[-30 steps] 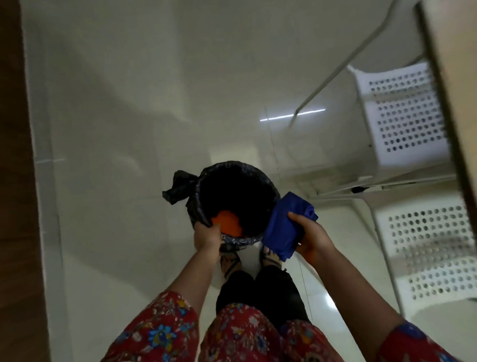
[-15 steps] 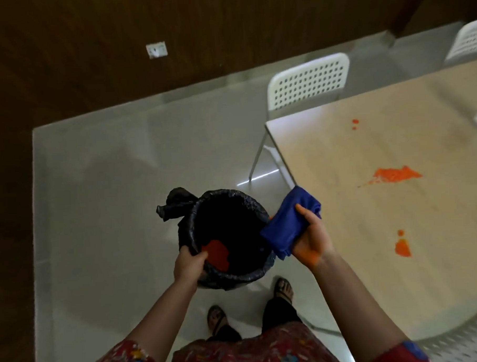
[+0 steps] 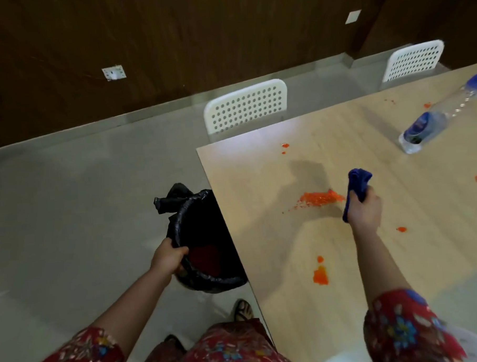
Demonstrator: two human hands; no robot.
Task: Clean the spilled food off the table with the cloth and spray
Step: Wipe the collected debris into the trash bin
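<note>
**Cloth in my right fist, beside the big spill**

My right hand point(image 3: 365, 211) is squeezed around the blue cloth point(image 3: 356, 188). The cloth is bunched long and thin. It runs away from me, and its top end sticks out above my fist. It is over the table point(image 3: 275, 234), just right of the big orange spill point(image 3: 320, 197). I cannot tell if it touches the wood.

My left hand point(image 3: 167, 256) grips the rim of the black bin point(image 3: 207, 237), tucked at the table's left edge.

One spray bottle point(image 3: 431, 123) stands far right, well apart. Small orange spots lie around. Two white chairs point(image 3: 245, 106) point(image 3: 414, 61) are behind the table.
</note>
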